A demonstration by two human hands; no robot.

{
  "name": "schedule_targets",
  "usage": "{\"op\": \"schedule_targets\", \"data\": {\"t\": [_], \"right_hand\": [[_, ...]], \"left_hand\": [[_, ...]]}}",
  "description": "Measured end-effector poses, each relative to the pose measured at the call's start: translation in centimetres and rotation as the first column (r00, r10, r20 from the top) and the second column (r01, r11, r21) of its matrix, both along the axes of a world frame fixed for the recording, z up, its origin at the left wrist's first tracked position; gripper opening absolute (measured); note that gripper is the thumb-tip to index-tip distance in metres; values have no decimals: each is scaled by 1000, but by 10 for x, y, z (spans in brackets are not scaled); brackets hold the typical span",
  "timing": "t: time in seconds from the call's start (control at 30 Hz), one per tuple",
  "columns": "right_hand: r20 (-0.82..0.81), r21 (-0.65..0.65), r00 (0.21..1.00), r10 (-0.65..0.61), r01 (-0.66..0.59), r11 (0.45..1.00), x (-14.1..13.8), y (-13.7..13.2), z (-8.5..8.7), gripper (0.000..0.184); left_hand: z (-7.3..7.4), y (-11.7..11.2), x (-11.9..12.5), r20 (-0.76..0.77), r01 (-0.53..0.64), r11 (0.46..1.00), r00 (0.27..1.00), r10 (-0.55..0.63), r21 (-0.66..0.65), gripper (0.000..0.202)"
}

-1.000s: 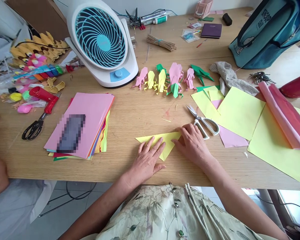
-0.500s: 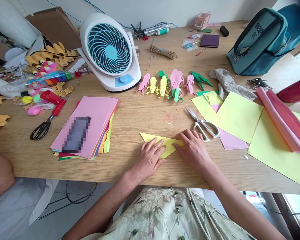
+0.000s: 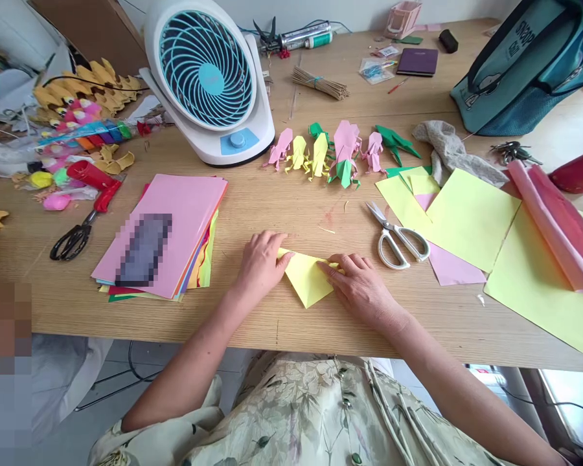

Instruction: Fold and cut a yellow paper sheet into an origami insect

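A folded piece of yellow paper [image 3: 307, 279] lies on the table in front of me, a triangle with one corner pointing towards me. My left hand [image 3: 261, 264] is closed at its left corner, thumb and fingers pinching the paper. Over the right corner, which it hides, my right hand [image 3: 362, 285] grips the sheet with bent fingers. White-handled scissors [image 3: 399, 241] rest just beyond my right hand, blades partly apart. Further back stands a row of folded paper figures in pink, yellow and green, among them a large pink one [image 3: 346, 139].
To the left is a stack of coloured paper [image 3: 189, 207] with a blurred dark phone-like object on top. A fan [image 3: 211, 84] stands behind it. Red-and-black scissors [image 3: 90, 220] lie further left. Yellow sheets [image 3: 471, 217] spread to the right, below a teal bag [image 3: 515, 84]. Another person sits at far left.
My left hand has gone from lying flat on the paper to its left corner. More of the yellow triangle shows, and my right hand has shifted slightly. The whole view has tilted a little.
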State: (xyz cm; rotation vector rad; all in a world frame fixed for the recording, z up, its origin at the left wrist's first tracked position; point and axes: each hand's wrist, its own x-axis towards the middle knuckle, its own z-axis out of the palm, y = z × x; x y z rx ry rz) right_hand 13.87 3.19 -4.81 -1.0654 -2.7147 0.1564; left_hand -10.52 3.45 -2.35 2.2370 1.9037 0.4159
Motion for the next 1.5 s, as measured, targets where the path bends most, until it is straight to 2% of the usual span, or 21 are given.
{"op": "schedule_targets", "data": {"t": [0.13,0.23,0.33,0.43,0.5,0.63,0.7,0.8,0.9,1.0,1.07,1.3,1.5], "right_hand": [[7,-5,1000,-27,27,1000,-4,0,3,37],[13,-22,999,-43,43,999,-7,0,6,33],[31,-23,998,-45,46,999,-9,0,8,34],[52,-14,998,-45,45,999,-9,0,8,35],[62,-6,997,-43,44,999,-10,1,8,36],[75,8,997,-37,37,999,-10,1,7,36],[79,12,996,-40,39,999,-10,1,7,37],[88,14,995,-41,40,999,-10,0,7,39],[101,11,994,-50,50,999,-10,0,8,38],[106,13,992,-63,62,998,-11,-1,8,37],[109,19,992,-63,62,998,-11,-1,9,37],[107,26,992,-70,67,997,-11,-2,9,39],[85,24,994,-75,73,997,-11,-3,9,38]], "left_hand": [[6,13,-5,213,-41,982,974,81,-186,13],[10,19,-5,348,-72,954,921,175,-290,11],[10,22,-4,476,-106,944,843,253,-313,19],[4,19,1,636,-85,933,710,303,-349,36],[0,13,7,662,-106,933,677,321,-344,47],[-6,1,23,478,-305,935,803,355,-180,64],[-8,-1,28,467,-357,928,806,365,-108,65],[-10,-1,30,539,-358,930,768,345,-85,63],[-8,-2,30,577,-307,948,761,295,-80,49],[-3,-6,32,554,-221,975,809,197,-25,26],[-1,-10,34,531,-165,986,838,124,31,19],[-2,-24,32,404,7,982,911,-84,189,8],[-10,-37,25,278,128,959,940,-199,253,17]]}}
